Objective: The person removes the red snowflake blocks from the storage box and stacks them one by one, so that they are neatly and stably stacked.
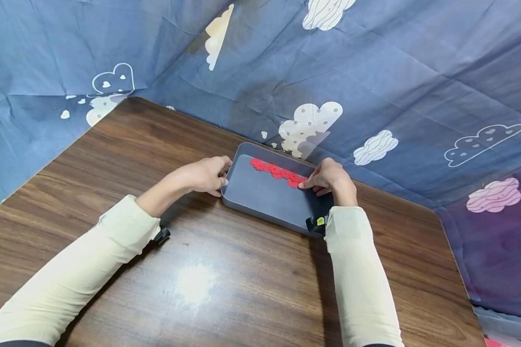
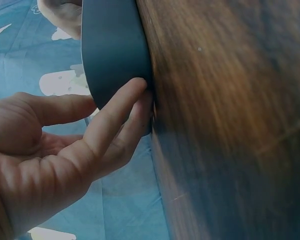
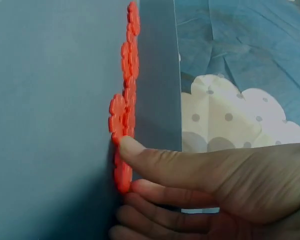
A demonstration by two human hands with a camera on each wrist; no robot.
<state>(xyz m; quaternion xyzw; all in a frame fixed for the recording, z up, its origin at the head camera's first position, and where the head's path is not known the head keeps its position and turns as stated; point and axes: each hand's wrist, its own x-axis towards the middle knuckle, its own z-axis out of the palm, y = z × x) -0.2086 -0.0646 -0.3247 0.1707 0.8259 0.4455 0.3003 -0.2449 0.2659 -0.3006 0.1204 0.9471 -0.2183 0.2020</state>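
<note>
A grey shallow tray [image 1: 265, 197] lies on the wooden table. Inside it, along the far wall, runs a joined row of red flower-shaped plastic pieces [image 1: 275, 172], seen almost edge-on in the right wrist view. My left hand [image 1: 207, 176] holds the tray's left end; in the left wrist view the thumb is at the rim and the fingers [image 2: 117, 110] press the outer wall. With thumb and index finger, my right hand [image 1: 330, 178] pinches the near end of the red row [image 3: 124, 167]. The other right fingers are curled below it, partly hidden.
A brown wood-grain table [image 1: 147, 284] extends around the tray. Close behind the table's far edge hangs a blue cloth [image 1: 252, 86] with cloud prints. Dark wrist straps with cameras [image 1: 316, 224] sit at both sleeves, the right one overlapping the tray's front right corner.
</note>
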